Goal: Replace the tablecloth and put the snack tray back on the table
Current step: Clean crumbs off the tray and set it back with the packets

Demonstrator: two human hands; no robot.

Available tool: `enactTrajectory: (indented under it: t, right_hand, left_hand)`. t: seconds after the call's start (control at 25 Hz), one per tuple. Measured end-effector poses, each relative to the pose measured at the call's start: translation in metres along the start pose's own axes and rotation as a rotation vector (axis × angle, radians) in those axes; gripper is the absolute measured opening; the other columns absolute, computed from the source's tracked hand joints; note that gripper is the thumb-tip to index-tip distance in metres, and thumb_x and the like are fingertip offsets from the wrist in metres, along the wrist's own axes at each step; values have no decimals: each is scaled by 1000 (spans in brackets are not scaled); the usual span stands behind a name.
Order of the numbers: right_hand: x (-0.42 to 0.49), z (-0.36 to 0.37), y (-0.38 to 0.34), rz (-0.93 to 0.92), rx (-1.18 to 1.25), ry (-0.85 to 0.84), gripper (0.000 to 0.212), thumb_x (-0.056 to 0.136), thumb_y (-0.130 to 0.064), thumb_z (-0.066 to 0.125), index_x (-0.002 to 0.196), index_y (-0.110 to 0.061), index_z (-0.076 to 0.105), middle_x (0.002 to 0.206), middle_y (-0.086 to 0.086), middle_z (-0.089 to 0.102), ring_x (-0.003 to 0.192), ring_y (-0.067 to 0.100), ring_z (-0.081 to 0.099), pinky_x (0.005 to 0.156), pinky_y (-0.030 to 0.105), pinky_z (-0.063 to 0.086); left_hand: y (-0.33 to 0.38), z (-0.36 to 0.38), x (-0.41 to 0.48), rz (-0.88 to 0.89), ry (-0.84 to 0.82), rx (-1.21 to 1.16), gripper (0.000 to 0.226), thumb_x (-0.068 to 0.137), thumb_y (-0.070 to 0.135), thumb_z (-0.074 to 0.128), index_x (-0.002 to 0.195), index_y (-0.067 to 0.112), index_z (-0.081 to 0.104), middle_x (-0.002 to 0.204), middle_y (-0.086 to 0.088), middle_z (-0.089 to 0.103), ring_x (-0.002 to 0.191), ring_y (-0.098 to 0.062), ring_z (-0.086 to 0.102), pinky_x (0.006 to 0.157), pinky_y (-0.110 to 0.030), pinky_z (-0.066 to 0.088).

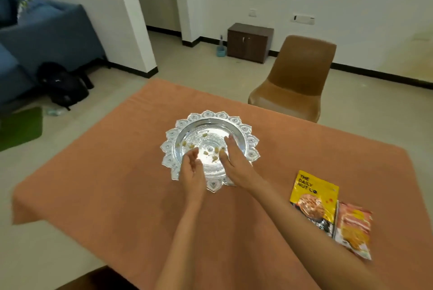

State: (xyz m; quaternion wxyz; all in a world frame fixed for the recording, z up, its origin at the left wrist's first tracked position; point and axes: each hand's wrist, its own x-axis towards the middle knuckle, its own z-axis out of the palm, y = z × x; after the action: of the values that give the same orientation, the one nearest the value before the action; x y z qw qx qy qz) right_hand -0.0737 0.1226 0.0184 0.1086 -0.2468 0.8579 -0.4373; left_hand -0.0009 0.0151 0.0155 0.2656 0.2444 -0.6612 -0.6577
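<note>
I am working over the silver snack tray (243,129), sitting mid-table on the orange tablecloth (117,184). My right hand (234,160) is lying flat inside it, fingers straight. My left hand (191,172) is hovering loosely cupped at its 7 o'clock rim, gripping nothing visible. A careless sweep could be flicking the loose nut pieces (206,152) onto the cloth. Snack packets (314,200) are lying at 4 o'clock.
</note>
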Motion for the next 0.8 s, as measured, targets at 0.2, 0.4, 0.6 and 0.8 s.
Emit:
enactTrajectory:
  t: [0.2,0.4,0.6,0.8]
  right_hand:
    - [73,34,17,93,-528,-283,71,102,-40,27,150,-1,-9,158,16,-18,146,28,-16,118,41,-10]
    - [88,76,19,-37,-511,-337,68,102,-41,22,150,-3,-9,159,14,-14,146,23,-17,116,37,-14]
    - [103,73,22,-128,-107,-109,52,103,-38,25,142,-4,28,144,10,36,135,23,31,119,51,16]
    - [126,87,23,59,-375,-49,63,103,-40,16,150,-1,1,160,15,-2,148,24,-8,117,34,-8]
  left_hand:
    - [-21,-31,53,168,184,717,42,89,-2,44,127,14,53,136,-2,52,140,-27,33,118,-40,5]
    - [-41,-34,63,138,114,718,45,97,2,38,141,4,38,152,-11,33,145,-22,22,117,-27,-1]
    - [-47,-35,61,140,130,678,46,96,2,40,142,5,38,154,-10,29,145,-20,20,119,-31,12]
    - [-47,-39,63,154,125,590,46,95,2,44,141,7,42,154,-9,29,144,-19,24,116,-36,28]
